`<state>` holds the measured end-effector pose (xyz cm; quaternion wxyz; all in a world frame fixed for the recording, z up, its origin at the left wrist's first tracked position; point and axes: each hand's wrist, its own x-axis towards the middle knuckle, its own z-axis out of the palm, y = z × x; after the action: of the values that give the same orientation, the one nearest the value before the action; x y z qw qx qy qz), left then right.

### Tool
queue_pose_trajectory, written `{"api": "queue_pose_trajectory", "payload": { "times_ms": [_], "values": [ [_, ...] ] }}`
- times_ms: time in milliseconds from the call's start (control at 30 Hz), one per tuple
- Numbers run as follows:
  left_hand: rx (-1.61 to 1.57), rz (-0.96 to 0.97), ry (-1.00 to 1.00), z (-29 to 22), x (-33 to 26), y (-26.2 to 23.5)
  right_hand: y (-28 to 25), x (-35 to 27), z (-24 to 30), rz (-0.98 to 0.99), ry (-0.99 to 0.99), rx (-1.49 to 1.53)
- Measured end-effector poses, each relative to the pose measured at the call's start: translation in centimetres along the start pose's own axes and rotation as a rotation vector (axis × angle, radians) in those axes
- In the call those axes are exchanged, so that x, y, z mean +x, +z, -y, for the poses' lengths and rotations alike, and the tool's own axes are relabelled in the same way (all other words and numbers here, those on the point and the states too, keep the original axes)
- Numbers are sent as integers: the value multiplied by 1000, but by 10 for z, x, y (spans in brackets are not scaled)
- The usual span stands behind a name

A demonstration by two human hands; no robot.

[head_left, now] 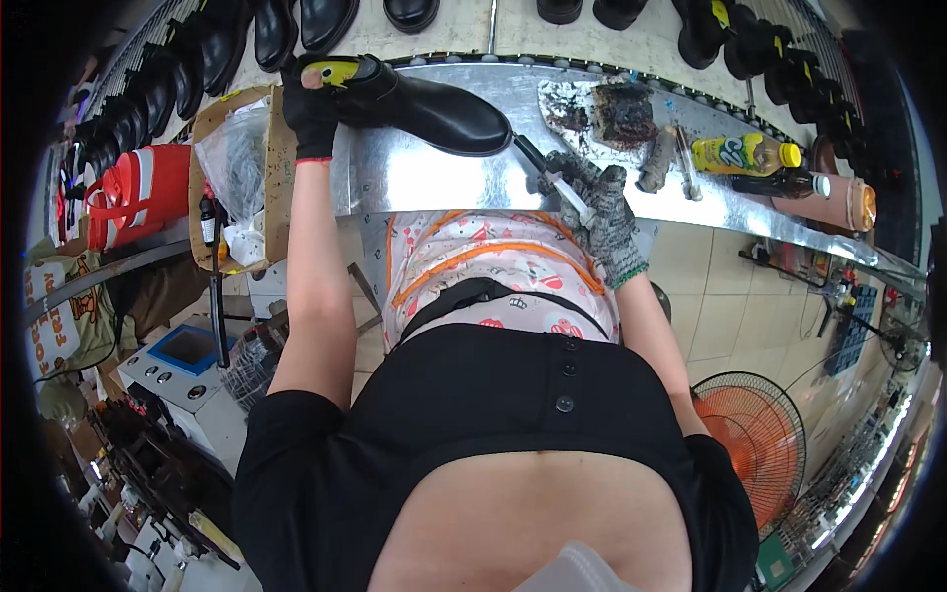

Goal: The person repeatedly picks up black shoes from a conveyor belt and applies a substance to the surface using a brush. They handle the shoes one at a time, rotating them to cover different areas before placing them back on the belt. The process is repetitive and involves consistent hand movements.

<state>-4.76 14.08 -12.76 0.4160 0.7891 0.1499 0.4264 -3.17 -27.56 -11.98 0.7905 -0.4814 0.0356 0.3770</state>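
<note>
A black leather ankle boot [434, 111] lies on its side over the metal work ledge [444, 183], toe pointing right. Its yellow inner lining shows at the opening. My left hand [312, 120], in a black glove with a red cuff, is closed around the boot's opening end. In a grey knit glove, my right hand [604, 219] grips a slim stick-like tool [533, 154] with a dark far end and a pale handle. The tool's dark tip is at the boot's toe; whether it touches is too small to tell.
A stained pad [567, 116] bears a dark crusty block [623, 116]. Right of it stand a brush [686, 163], a yellow drink bottle [745, 155] and a dark bottle [779, 185]. At left are a cardboard box [279, 187] and a red jug [148, 197]. Black shoes line the conveyor [552, 39] beyond.
</note>
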Motion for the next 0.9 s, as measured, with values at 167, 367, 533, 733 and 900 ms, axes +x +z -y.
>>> {"api": "queue_pose_trajectory", "payload": {
  "times_ms": [167,367,533,733,900],
  "values": [
    [170,-33,57,7,-11,-15,24,-8,34,-38,-41,-155],
    [181,29,9,-57,-27,-19,35,-15,53,-198,-66,-397],
    [224,40,-53,-99,-49,-29,43,-15,55,-234,-108,-520],
    [302,186,-227,-157,-72,-30,53,-13,65,-290,-93,-662],
    [211,372,-464,-197,-81,-31,50,-11,61,-212,-394,-1035]
  ]
}}
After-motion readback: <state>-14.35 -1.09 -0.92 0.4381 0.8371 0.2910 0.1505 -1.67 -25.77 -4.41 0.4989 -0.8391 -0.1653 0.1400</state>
